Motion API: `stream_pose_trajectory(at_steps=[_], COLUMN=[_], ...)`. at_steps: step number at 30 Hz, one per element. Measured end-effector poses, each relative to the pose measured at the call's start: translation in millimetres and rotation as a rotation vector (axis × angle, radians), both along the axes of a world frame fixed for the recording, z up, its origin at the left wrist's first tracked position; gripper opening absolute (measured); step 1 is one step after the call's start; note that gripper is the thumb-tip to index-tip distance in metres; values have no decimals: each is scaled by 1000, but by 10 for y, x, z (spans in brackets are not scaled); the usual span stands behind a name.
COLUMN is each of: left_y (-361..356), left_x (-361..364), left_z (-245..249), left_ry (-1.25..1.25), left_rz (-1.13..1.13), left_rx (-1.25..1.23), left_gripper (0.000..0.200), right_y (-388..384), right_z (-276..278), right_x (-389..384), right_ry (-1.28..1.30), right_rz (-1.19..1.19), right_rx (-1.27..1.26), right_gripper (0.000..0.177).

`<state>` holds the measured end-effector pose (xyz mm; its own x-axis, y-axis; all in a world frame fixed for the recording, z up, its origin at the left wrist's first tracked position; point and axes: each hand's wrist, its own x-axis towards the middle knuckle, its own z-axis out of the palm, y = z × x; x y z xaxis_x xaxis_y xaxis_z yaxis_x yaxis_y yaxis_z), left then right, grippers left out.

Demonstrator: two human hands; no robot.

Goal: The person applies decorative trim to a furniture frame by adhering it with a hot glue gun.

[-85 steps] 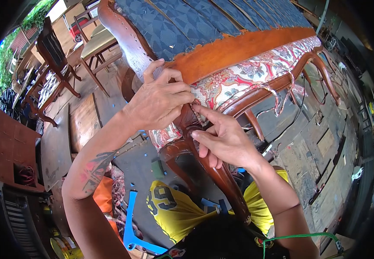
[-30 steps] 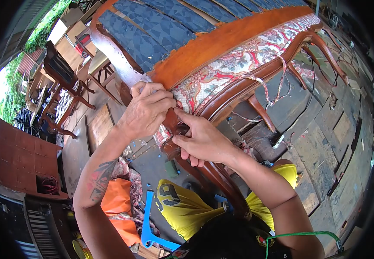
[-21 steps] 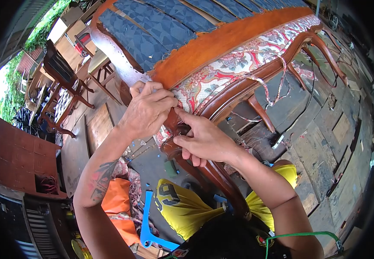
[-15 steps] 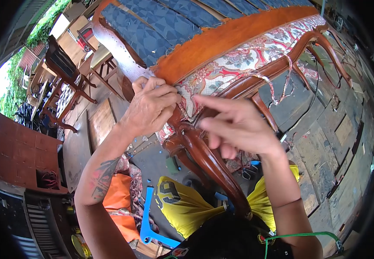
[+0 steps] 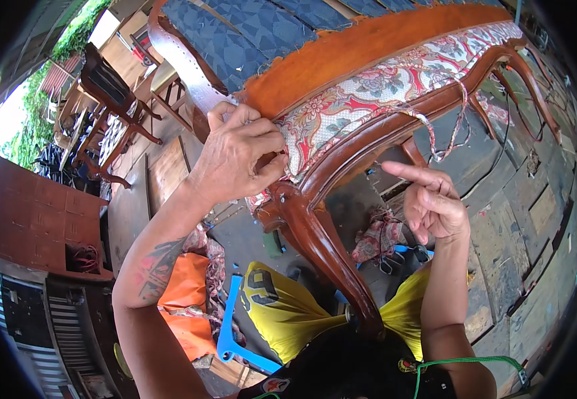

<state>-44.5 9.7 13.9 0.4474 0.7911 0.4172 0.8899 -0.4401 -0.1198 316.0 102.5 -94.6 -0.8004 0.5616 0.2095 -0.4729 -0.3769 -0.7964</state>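
A carved wooden settee frame (image 5: 341,176) stands tilted before me, its curved front leg (image 5: 338,256) pointing down between my knees. Red-and-white floral fabric (image 5: 361,103) covers its front band, below a bare orange-brown strip (image 5: 341,63). My left hand (image 5: 238,153) is closed at the near corner, fingertips pinching the edge of the floral fabric; the fingers partly hide the spot. Clear of the frame, my right hand (image 5: 438,203) hangs over the floor with the index finger stretched out and the other fingers loosely bent. I see nothing in it.
A braided fabric cord (image 5: 428,126) hangs over the settee's front rail. Blue patterned covering (image 5: 235,43) lies beyond. Between my feet are floral scraps (image 5: 378,236). An orange cloth (image 5: 188,286) and a blue plastic piece (image 5: 228,326) lie at lower left. Chairs (image 5: 109,100) stand behind.
My right hand has moved away from the settee's corner, to the right and slightly down. My left hand stays at the fabric corner. The view has shifted slightly.
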Motion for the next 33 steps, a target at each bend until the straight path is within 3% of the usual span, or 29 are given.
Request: stream_pose_trajectory(at_steps=[20, 23, 28, 33], left_y=[-69, -49, -32, -6], left_x=[-62, -111, -146, -180], left_z=[-28, -21, -2, -27], left_ry=[13, 44, 51, 15], left_rz=[12, -15, -52, -64], left_rx=[5, 14, -6, 4], left_gripper=[25, 31, 59, 66], right_y=[-29, -13, -12, -3], right_z=[-37, -40, -74, -93], right_x=[69, 63, 40, 6], right_ry=[-41, -46, -51, -68], right_rz=[-50, -31, -10, -28], right_rx=[-17, -16, -17, -3], right_gripper=[75, 73, 70, 70])
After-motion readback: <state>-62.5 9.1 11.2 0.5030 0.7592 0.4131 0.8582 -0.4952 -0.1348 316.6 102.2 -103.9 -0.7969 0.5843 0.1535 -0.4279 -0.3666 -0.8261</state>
